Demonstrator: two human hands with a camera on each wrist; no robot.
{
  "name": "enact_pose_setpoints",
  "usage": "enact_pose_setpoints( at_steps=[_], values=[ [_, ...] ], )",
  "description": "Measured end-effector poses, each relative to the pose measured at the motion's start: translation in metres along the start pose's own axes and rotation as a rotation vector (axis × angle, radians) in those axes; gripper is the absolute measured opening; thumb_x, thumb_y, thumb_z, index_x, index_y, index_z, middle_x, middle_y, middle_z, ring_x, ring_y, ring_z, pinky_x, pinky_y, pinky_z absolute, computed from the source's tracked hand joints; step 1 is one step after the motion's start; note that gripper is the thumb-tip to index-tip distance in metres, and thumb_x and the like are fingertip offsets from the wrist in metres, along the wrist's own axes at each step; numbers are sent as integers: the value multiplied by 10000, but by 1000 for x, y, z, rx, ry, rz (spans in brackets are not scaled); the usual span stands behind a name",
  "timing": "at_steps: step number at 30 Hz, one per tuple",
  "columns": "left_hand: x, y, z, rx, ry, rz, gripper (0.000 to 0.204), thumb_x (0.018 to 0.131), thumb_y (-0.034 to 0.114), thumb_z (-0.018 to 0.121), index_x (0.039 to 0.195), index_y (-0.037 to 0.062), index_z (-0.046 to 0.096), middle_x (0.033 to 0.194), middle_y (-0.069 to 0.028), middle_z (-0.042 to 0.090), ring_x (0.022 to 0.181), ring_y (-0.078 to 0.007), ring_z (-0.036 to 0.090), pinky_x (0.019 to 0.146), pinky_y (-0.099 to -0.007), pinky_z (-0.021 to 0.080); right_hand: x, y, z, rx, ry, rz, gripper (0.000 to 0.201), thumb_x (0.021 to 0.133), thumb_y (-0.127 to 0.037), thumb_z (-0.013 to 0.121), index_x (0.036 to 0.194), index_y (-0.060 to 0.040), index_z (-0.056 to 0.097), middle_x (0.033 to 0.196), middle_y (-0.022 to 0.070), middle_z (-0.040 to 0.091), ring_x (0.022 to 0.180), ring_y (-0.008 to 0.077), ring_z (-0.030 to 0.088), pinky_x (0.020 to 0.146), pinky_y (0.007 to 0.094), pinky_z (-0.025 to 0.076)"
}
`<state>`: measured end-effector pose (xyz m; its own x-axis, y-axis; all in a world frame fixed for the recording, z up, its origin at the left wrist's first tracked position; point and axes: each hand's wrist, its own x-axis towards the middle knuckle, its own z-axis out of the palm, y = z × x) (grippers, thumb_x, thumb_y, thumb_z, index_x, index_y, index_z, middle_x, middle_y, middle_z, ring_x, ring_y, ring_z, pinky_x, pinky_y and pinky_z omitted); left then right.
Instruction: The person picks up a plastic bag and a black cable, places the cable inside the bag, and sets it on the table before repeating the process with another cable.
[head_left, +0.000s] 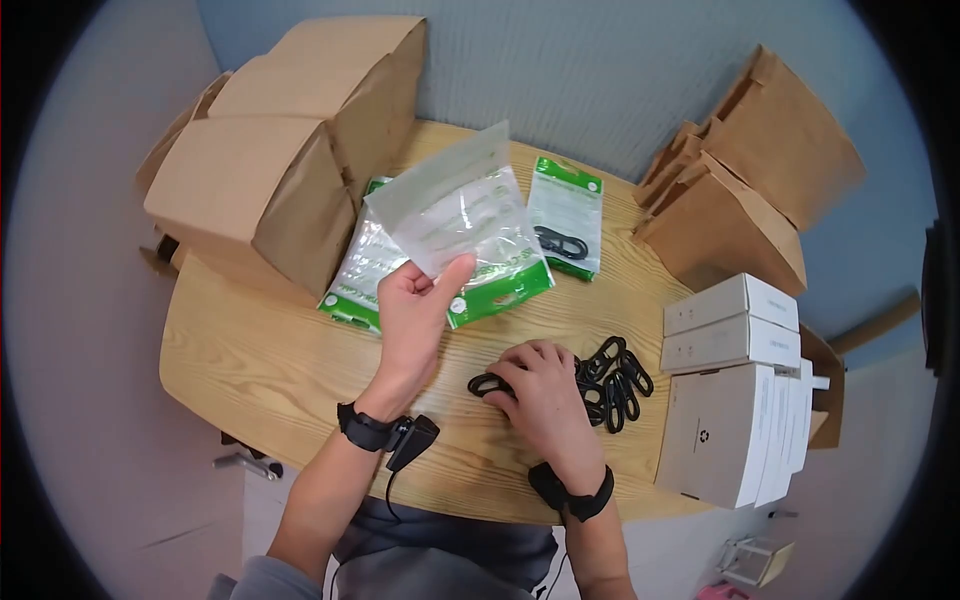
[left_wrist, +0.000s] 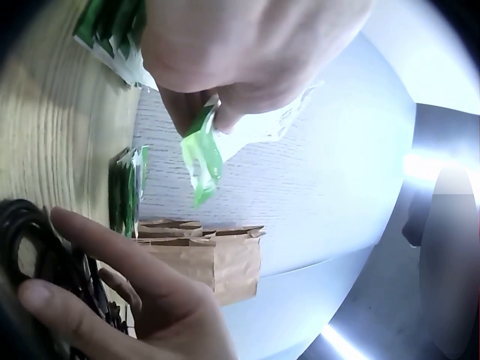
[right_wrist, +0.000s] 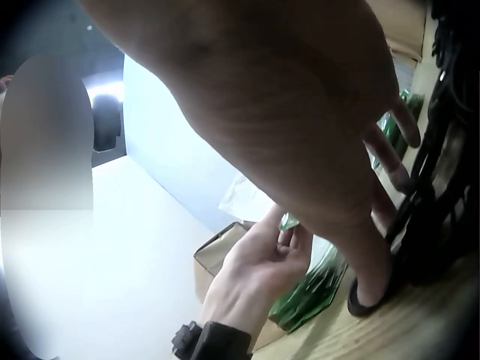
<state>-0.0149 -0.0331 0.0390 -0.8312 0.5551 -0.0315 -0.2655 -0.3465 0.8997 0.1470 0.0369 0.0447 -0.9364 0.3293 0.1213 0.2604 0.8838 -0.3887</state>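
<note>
My left hand pinches a clear plastic pouch with a green printed band by its edge, raised over the table. The band of the pouch hangs below the fingers in the left wrist view. My right hand is low over the table, its thumb and fingers around a coiled black cable. Part of that coil is hidden under the palm. Just right of this hand lies a pile of coiled black cables. More green-banded pouches lie beyond the left hand.
A pouch with a black cable inside lies at the back of the wooden table. Large brown paper bags stand at the left, others at the back right. White boxes are stacked along the right edge.
</note>
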Motion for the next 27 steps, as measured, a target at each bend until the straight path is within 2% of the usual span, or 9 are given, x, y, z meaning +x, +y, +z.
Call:
enact_pose_setpoints(
  at_steps=[4,6,7,8,10,13,16,20,27],
  values=[
    [-2,0,2,0,32,72,245,857,137,715,1030,-28,659,917,-37,683,773,-35,587,690,-187,455,14,0,-6,64,-47,24,246,712,-149,752,931,-54,692,954,60,636,962,252,565,886,386,414],
    [0,0,3,3,96,102,224,854,161,724,975,-19,670,801,10,651,656,-2,507,581,-171,383,18,7,-9,525,21,53,188,735,-84,735,915,-45,699,854,63,637,795,224,599,738,342,465],
    [1,-2,1,7,98,107,224,854,161,724,975,-19,670,801,10,651,656,-2,507,581,-171,383,19,11,-8,666,62,83,150,788,-54,716,931,-15,696,784,54,636,679,152,588,616,265,454],
    [1,-6,0,53,112,118,217,855,168,725,953,-17,670,754,31,621,620,5,456,546,-172,338,20,12,-8,671,64,81,150,788,-54,716,931,-15,696,784,54,636,679,152,588,616,265,454],
    [0,-9,-1,110,116,117,213,855,174,726,931,-16,669,707,52,591,583,12,406,512,-174,293,20,14,-5,1254,156,434,146,835,-86,706,946,8,694,759,24,629,662,78,555,586,211,421],
    [-6,-8,3,176,129,168,221,859,196,725,897,-14,668,672,69,555,566,13,366,493,-179,262,17,22,0,1354,191,492,147,877,-112,666,944,16,691,727,16,616,613,66,542,545,207,419],
    [-8,-6,10,189,55,187,238,859,215,726,896,-12,668,695,59,571,588,6,393,513,-177,290,16,26,0,1443,208,510,186,916,-140,624,964,32,674,716,18,609,605,68,548,543,208,438],
    [-11,-9,12,250,51,195,237,864,207,721,929,-14,666,778,20,621,650,-12,467,576,-183,365,13,33,5,1569,227,439,206,928,-147,607,1002,43,642,720,27,606,623,81,557,579,212,453],
    [-13,-12,17,264,77,197,221,865,186,717,951,-12,667,809,11,637,663,-19,489,585,-187,385,8,42,-3,1467,8,342,203,938,-162,593,974,31,648,701,9,589,613,61,549,565,208,451]
  ],
)
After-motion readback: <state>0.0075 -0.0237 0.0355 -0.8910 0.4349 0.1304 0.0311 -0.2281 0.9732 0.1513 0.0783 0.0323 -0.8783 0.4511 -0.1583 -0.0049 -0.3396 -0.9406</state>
